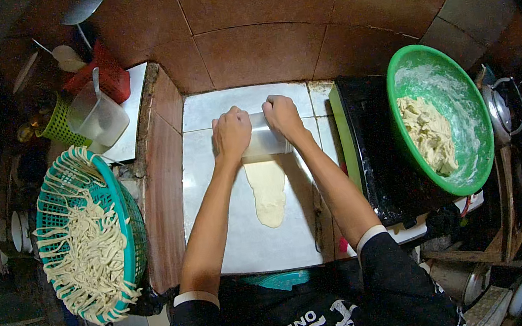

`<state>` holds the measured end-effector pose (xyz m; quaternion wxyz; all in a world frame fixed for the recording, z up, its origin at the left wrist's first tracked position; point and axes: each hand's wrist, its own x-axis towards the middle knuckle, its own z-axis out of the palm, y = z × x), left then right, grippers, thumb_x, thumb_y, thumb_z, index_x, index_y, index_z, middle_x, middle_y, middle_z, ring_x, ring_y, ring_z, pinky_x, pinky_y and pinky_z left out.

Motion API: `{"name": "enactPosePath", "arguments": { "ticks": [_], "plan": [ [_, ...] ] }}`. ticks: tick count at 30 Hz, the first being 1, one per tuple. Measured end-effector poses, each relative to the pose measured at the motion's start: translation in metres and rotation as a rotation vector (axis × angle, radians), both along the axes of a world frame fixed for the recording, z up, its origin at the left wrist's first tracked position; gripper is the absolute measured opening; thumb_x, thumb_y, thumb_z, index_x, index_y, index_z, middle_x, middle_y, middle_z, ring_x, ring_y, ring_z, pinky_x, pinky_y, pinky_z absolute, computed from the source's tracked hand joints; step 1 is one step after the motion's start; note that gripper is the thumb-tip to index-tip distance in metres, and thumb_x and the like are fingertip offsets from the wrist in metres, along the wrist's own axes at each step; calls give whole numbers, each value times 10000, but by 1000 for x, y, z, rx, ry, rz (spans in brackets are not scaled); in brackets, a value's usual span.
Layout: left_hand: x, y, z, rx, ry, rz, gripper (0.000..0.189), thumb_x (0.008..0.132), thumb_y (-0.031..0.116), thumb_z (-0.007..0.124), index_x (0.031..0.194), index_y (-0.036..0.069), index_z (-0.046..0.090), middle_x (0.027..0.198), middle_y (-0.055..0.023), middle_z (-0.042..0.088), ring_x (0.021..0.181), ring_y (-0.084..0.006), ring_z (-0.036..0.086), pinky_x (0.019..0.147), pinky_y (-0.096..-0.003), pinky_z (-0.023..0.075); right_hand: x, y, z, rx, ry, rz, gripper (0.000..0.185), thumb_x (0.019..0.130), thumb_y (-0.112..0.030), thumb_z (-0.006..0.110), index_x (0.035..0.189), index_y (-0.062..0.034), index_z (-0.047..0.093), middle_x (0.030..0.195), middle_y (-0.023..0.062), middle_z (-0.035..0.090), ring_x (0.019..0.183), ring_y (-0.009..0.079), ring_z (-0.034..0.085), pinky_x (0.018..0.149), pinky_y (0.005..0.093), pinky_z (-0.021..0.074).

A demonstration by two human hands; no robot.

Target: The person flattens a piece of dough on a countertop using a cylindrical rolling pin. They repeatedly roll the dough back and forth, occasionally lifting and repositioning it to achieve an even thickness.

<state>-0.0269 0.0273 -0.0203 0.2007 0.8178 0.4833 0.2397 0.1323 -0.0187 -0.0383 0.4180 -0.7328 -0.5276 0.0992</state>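
On a white tiled counter, a flattened strip of dough (269, 197) lies lengthwise before me. Its far end is hidden under a smooth, box-like container (262, 137), whose exact kind I cannot tell. My left hand (233, 134) is closed on the container's left end, and my right hand (283, 117) grips its right end. To the left, a teal plastic basket (126, 232) holds many thin dough strips (87, 242), some draped over its rim. At the right a green basin (466, 109), dusted with flour, holds a lump of dough (427, 137).
A clear plastic container (102, 118), a lime perforated basket (58, 124) and a red basket (113, 73) stand at the upper left. A tiled ledge (164, 186) borders the counter on the left. A black appliance (382, 171) sits beneath the basin. The brown tiled wall (260, 53) rises behind.
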Motion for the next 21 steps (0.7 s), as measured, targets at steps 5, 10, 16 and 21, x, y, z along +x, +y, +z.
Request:
{"name": "enactPosePath", "arguments": {
  "ticks": [5, 10, 16, 21],
  "plan": [
    [17, 25, 9, -121, 113, 24, 451, 995, 318, 461, 981, -19, 760, 1026, -310, 734, 1000, -479, 686, 976, -528, 463, 2, 16, 14, -121, -30, -133, 311, 919, -189, 539, 866, 73, 699, 892, 328, 691, 866, 525, 665, 834, 564, 531],
    [23, 36, 13, -235, 166, 49, 484, 976, 334, 469, 1025, -42, 770, 1098, -321, 729, 1080, -473, 685, 1035, -540, 427, -19, -2, 19, 95, -346, -85, 237, 896, -237, 634, 899, -7, 690, 864, 202, 670, 836, 405, 661, 767, 517, 520],
    [26, 42, 5, -242, 161, 114, 469, 972, 360, 499, 1055, -18, 763, 1096, -290, 741, 1090, -470, 692, 1035, -536, 449, -24, -10, 15, 39, -401, -104, 285, 906, -286, 613, 898, -19, 713, 868, 186, 679, 845, 378, 677, 780, 519, 531],
    [9, 36, -23, -338, -405, 63, 417, 990, 400, 605, 1077, 6, 714, 1028, -250, 747, 1004, -418, 709, 926, -461, 527, -16, 3, 16, 5, -244, -119, 327, 907, -278, 574, 852, 10, 719, 872, 237, 695, 824, 442, 685, 782, 551, 542]
  ]
}}
